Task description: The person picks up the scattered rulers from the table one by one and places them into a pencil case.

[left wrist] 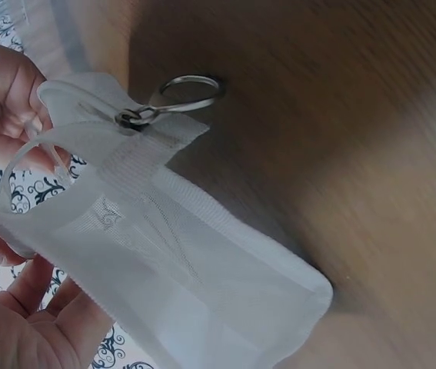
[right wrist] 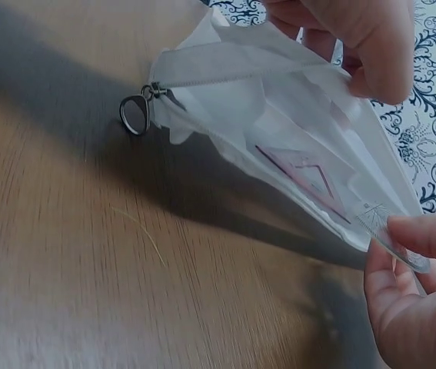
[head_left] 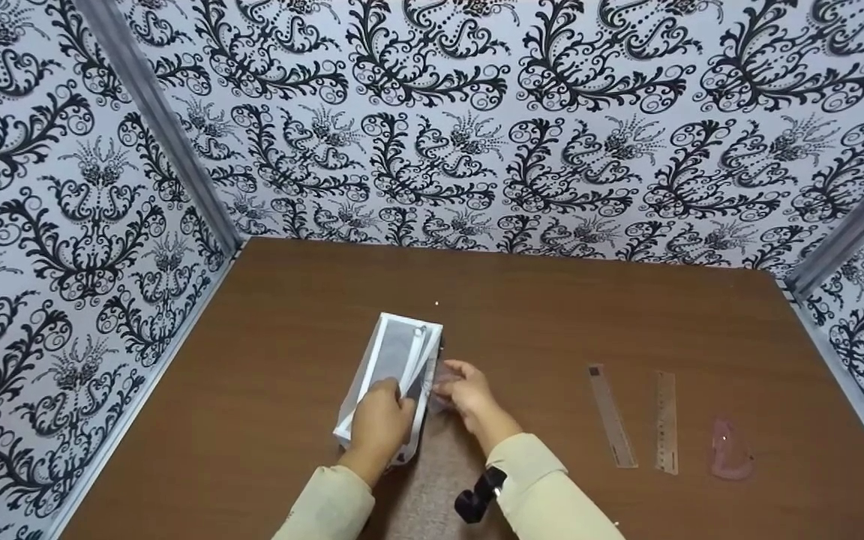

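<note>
White mesh pouch (head_left: 394, 352) on the table (head_left: 289, 300), unzipped, ring pull (right wrist: 134, 115) at its far end. Left hand (head_left: 383, 424) grips the pouch's top rim. Right hand (head_left: 469, 394), at the pouch's right side, pinches a clear plastic piece (right wrist: 394, 251) by the opening. Pink set square (right wrist: 306, 184) inside the pouch. Well right of the pouch: two clear rulers (head_left: 612, 416), then a pink curved piece (head_left: 721, 454), farthest out.
</note>
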A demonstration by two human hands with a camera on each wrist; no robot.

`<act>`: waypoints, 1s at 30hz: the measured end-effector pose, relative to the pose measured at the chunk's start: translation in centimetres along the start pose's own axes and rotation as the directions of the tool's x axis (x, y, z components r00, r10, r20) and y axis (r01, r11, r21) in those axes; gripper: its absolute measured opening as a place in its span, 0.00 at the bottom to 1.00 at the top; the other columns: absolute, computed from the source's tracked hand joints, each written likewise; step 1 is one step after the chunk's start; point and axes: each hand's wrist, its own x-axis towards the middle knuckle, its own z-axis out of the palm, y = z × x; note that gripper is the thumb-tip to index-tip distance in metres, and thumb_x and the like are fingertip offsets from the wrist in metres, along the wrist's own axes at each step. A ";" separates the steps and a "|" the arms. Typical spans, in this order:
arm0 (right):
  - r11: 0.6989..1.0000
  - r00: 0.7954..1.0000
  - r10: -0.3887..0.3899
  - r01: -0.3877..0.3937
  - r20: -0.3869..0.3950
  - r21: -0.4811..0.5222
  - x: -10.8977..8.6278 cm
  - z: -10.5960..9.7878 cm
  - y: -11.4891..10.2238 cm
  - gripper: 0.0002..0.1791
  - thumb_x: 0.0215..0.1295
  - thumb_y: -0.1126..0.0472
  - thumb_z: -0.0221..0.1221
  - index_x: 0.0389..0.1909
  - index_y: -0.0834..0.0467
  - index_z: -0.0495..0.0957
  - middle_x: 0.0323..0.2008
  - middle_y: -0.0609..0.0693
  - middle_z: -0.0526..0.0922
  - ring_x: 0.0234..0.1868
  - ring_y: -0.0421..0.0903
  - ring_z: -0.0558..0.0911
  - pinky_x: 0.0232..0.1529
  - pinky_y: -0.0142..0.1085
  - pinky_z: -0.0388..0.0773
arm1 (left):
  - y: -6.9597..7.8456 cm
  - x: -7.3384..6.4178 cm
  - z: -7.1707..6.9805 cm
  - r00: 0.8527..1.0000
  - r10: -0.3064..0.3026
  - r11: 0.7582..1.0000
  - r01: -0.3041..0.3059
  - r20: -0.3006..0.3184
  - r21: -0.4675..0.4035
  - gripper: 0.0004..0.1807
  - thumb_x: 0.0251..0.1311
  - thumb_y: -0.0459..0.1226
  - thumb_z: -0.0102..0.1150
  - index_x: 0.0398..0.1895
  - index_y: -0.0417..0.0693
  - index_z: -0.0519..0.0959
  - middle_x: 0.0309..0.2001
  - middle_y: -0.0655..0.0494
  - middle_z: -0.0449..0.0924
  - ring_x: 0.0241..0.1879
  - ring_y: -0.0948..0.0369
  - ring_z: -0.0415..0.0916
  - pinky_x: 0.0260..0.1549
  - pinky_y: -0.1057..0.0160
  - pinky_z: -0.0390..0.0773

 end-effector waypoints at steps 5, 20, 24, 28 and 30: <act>0.999 0.999 -0.031 0.030 0.018 0.028 0.8 0.5 1.1 0.28 0.54 0.81 0.55 0.59 0.73 0.65 0.39 0.60 0.77 0.33 0.46 0.80 0.39 0.37 0.80 | 0.0 -0.1 0.0 1.000 0.002 1.000 -0.002 -0.003 0.003 0.11 0.47 0.32 0.59 0.17 0.46 0.67 0.20 0.53 0.69 0.18 0.56 0.68 0.19 0.56 0.70; 0.998 0.999 -0.028 0.026 -0.021 -0.058 0.1 2.4 0.5 0.28 0.53 0.81 0.55 0.58 0.75 0.65 0.33 0.56 0.77 0.29 0.42 0.76 0.33 0.32 0.78 | -0.1 -0.1 0.0 1.000 0.024 1.000 -0.024 -0.002 0.000 0.10 0.47 0.31 0.58 0.18 0.46 0.66 0.20 0.54 0.67 0.17 0.58 0.66 0.18 0.57 0.68; 0.996 0.998 -0.036 0.032 -0.047 -0.084 0.3 2.8 0.7 0.28 0.50 0.82 0.54 0.57 0.76 0.66 0.36 0.57 0.77 0.34 0.44 0.75 0.35 0.33 0.78 | -0.1 -0.1 0.0 1.000 0.016 1.000 -0.016 0.017 -0.005 0.10 0.47 0.31 0.58 0.18 0.46 0.67 0.20 0.54 0.67 0.17 0.58 0.66 0.18 0.58 0.68; 0.993 0.996 -0.048 0.040 -0.072 -0.108 0.4 3.3 0.8 0.28 0.49 0.81 0.54 0.56 0.76 0.67 0.39 0.60 0.77 0.36 0.46 0.75 0.34 0.33 0.77 | -0.1 0.0 0.0 1.000 0.010 1.000 -0.010 0.023 -0.004 0.10 0.47 0.31 0.57 0.18 0.46 0.66 0.20 0.54 0.67 0.17 0.57 0.66 0.18 0.57 0.68; 0.993 0.996 -0.048 0.039 -0.079 -0.113 0.4 3.6 0.8 0.27 0.49 0.81 0.54 0.55 0.76 0.67 0.40 0.61 0.78 0.36 0.46 0.75 0.34 0.33 0.77 | -0.1 0.0 0.0 1.000 0.006 1.000 -0.006 0.023 -0.005 0.10 0.47 0.31 0.57 0.18 0.46 0.66 0.20 0.54 0.67 0.17 0.57 0.65 0.18 0.57 0.68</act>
